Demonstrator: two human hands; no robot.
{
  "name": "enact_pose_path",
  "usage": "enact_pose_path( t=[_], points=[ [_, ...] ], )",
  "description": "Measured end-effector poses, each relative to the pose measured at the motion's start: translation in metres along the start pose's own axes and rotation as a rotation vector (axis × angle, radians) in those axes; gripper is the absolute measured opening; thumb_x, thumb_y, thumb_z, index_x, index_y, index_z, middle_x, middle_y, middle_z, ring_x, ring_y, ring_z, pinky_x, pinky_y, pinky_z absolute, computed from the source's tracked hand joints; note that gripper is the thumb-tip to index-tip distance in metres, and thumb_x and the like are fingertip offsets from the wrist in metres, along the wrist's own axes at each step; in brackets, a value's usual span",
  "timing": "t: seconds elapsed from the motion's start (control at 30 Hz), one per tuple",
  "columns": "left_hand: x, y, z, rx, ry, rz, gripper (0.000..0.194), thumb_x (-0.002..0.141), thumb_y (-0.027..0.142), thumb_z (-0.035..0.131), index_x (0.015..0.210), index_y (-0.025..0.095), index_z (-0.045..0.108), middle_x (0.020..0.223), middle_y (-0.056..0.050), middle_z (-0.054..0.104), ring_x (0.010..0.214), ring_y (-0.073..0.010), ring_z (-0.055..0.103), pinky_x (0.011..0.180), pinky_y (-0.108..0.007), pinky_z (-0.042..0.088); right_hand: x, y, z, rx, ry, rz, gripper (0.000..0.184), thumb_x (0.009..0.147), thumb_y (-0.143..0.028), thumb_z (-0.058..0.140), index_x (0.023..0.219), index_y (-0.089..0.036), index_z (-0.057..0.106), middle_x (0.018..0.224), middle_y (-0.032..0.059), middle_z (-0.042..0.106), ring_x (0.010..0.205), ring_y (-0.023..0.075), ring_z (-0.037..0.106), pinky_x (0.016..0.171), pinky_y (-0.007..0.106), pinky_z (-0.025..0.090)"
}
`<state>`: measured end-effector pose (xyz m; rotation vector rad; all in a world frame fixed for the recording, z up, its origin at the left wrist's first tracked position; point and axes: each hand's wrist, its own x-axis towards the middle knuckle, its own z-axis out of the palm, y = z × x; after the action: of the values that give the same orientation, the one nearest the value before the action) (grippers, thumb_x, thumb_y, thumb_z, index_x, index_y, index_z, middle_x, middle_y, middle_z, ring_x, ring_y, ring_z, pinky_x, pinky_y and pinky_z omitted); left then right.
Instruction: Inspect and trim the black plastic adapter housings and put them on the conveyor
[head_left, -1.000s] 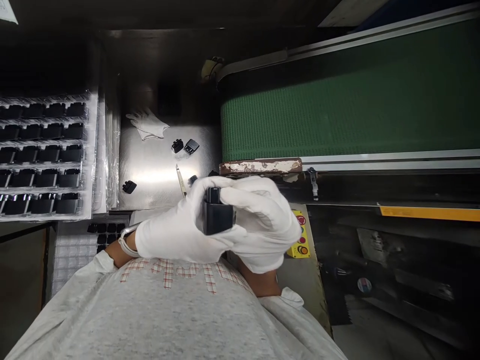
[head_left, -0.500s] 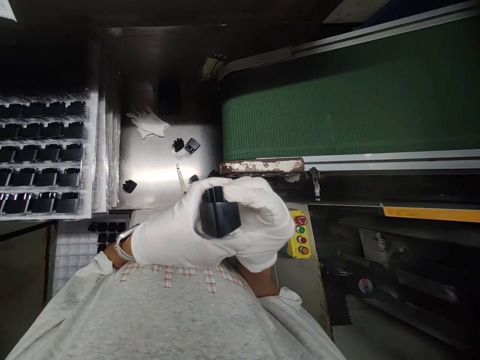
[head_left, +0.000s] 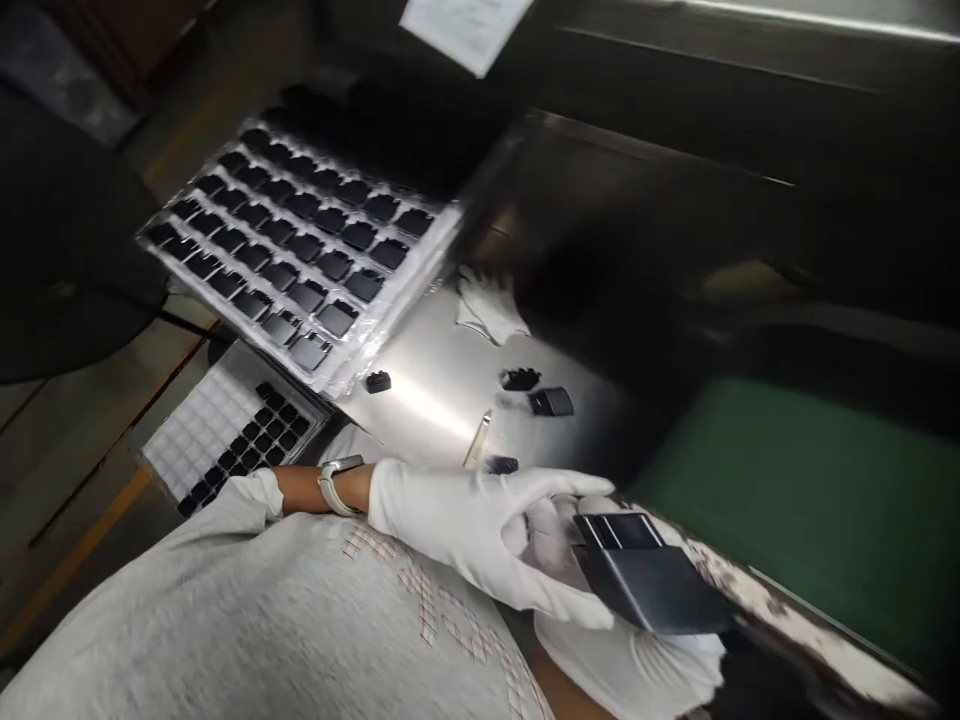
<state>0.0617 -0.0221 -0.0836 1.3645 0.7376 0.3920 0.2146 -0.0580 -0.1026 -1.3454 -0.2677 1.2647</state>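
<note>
My left hand (head_left: 495,540), in a white glove, has its thumb and forefinger spread apart beside a black plastic part (head_left: 652,580). The thumb tip comes close to the part's edge; whether it touches, I cannot tell. My right hand (head_left: 637,665), also gloved, is under the part and holds it from below, its fingers mostly hidden. The part is a flat, box-like piece with a ribbed, narrower end facing my left hand. Beyond my hands lie tweezers (head_left: 478,440) and loose black parts (head_left: 551,402) on the metal table (head_left: 420,420).
At the left, a clear tray (head_left: 352,375) with rows of black parts lies on a stack. Below it is a partly filled tray (head_left: 217,410). A white glove (head_left: 491,305) lies on the table. The green conveyor belt (head_left: 810,520) is at the right.
My view has swung left toward the trays. My left hand has opened away from around the part, which now lies in my right hand with its broad face showing.
</note>
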Motion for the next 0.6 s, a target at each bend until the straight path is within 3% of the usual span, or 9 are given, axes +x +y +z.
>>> enact_pose_path(
  t=[0.07,0.17,0.27,0.33,0.43,0.6],
  points=[
    [-0.021,-0.009,-0.017,0.128,0.142,0.014,0.074,0.082,0.043,0.068,0.144,0.017,0.037,0.076,0.002,0.068,0.063,-0.0093,0.061,0.065,-0.023,0.053,0.002,0.003,0.013,0.031,0.028,0.133,0.037,0.044,-0.044,0.078,0.071,-0.024,0.062,0.079,-0.0009,0.061,0.065,0.0161,0.057,0.055,0.035,0.053],
    [-0.072,-0.017,-0.049,0.458,0.604,-0.039,0.031,0.091,0.032,0.055,0.115,0.015,0.063,0.079,-0.003,0.070,0.067,-0.0111,0.062,0.070,-0.026,0.052,0.007,0.005,0.029,0.070,0.044,0.293,0.031,0.046,-0.037,0.071,0.070,-0.021,0.059,0.074,-0.0007,0.057,0.059,0.0131,0.052,0.049,0.031,0.049],
    [-0.128,-0.026,-0.077,0.656,1.054,-0.146,0.018,0.089,0.018,0.050,0.092,0.016,0.068,0.080,-0.003,0.071,0.070,-0.0124,0.064,0.070,-0.026,0.051,0.014,0.007,0.038,0.061,0.013,0.334,0.025,0.049,-0.035,0.064,0.068,-0.020,0.059,0.070,-0.0002,0.054,0.061,0.0135,0.054,0.052,0.031,0.051],
    [-0.157,-0.034,-0.088,0.700,1.264,-0.178,0.018,0.081,0.009,0.048,0.083,0.016,0.065,0.078,-0.002,0.069,0.070,-0.0130,0.063,0.069,-0.025,0.050,0.020,0.008,0.042,0.034,0.045,0.358,0.024,0.051,-0.036,0.061,0.067,-0.019,0.060,0.071,0.0011,0.055,0.064,0.0149,0.058,0.059,0.033,0.054],
    [-0.175,-0.048,-0.094,0.696,1.374,-0.135,0.021,0.068,0.002,0.040,0.067,0.018,0.052,0.065,0.001,0.060,0.062,-0.0117,0.058,0.062,-0.024,0.046,0.029,0.009,0.047,0.001,0.146,0.378,0.023,0.055,-0.035,0.057,0.070,-0.019,0.063,0.078,0.0029,0.058,0.072,0.0168,0.062,0.068,0.037,0.056],
    [-0.159,-0.059,-0.103,0.640,1.185,-0.026,0.021,0.061,0.000,0.035,0.057,0.020,0.036,0.053,0.005,0.046,0.049,-0.0081,0.046,0.050,-0.021,0.038,0.042,0.014,0.053,-0.080,0.241,0.421,0.030,0.052,-0.034,0.058,0.076,-0.018,0.066,0.086,0.0052,0.063,0.086,0.0214,0.064,0.078,0.042,0.054]
  ],
)
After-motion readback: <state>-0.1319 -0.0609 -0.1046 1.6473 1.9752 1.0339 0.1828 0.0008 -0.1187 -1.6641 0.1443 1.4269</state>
